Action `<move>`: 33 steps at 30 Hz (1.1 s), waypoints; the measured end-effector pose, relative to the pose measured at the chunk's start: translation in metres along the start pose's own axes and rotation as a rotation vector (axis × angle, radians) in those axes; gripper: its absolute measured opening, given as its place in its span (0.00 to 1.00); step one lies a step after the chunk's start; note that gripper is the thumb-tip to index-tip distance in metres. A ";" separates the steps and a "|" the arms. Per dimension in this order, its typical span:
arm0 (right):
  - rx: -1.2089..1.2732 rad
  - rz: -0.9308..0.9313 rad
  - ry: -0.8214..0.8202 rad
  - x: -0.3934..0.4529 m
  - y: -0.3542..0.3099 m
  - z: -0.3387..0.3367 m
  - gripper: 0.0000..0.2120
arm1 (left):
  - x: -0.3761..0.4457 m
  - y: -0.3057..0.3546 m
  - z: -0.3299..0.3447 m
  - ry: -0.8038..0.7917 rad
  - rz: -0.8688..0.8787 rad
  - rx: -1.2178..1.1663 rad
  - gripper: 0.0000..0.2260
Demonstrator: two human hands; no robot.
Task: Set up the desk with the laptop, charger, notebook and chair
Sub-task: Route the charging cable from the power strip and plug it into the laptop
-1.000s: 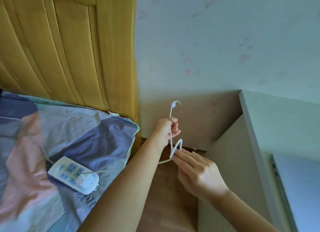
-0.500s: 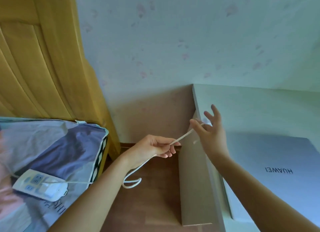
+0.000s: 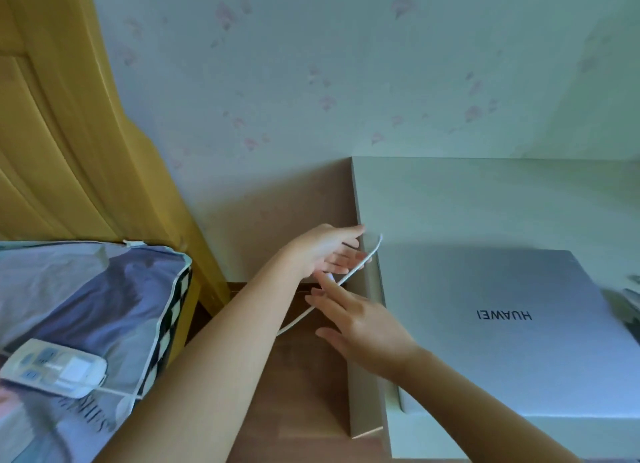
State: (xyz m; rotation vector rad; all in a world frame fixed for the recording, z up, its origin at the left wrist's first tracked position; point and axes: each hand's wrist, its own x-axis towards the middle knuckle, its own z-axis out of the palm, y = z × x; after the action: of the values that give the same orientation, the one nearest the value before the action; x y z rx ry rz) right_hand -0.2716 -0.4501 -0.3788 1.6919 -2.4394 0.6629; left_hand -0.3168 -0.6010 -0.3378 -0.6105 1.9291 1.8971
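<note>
While both hands (image 3: pixel 327 251) (image 3: pixel 363 324) spread, the cable (image 3: pixel 360 267) seemingly crosses the desk (image 3: pixel 450 199) edge.

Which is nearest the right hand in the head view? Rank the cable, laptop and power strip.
1. Cable: at the right hand's fingertips.
2. Laptop: on the desk, just right.
3. Power strip: on the bed, far left.

The closed grey laptop with upside-down lettering (image 3: pixel 502 324) lies on the pale rectangular desk (image 3: pixel 467 199), which stands against the flower-patterned wall (image 3: pixel 346 64). Left of the desk, across a strip of brown wooden floor (image 3: pixel 304 393), is the bed with patterned cloth bedding (image 3: pixel 86 296). The white plastic power strip (image 3: pixel 52 367) lies on this bedding. Behind the bed stands the yellow wooden headboard (image 3: pixel 69 133). The thin white charger cable (image 3: pixel 353 272) runs between the floor gap and the desk's left edge.
</note>
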 end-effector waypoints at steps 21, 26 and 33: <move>-0.007 -0.256 -0.118 -0.027 0.042 0.010 0.24 | 0.060 0.010 0.043 0.187 0.162 0.381 0.09; -0.140 -0.002 0.021 -0.046 0.100 -0.008 0.23 | 0.044 -0.011 0.027 0.273 0.229 0.603 0.11; -0.159 0.459 -0.274 -0.045 0.141 -0.029 0.39 | 0.035 -0.061 0.030 0.335 0.454 0.998 0.09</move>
State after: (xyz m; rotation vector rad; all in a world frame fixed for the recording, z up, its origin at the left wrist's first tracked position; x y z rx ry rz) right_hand -0.3877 -0.3588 -0.4082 1.2401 -3.0180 0.2706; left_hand -0.3142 -0.5733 -0.4085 -0.1728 3.0331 0.7757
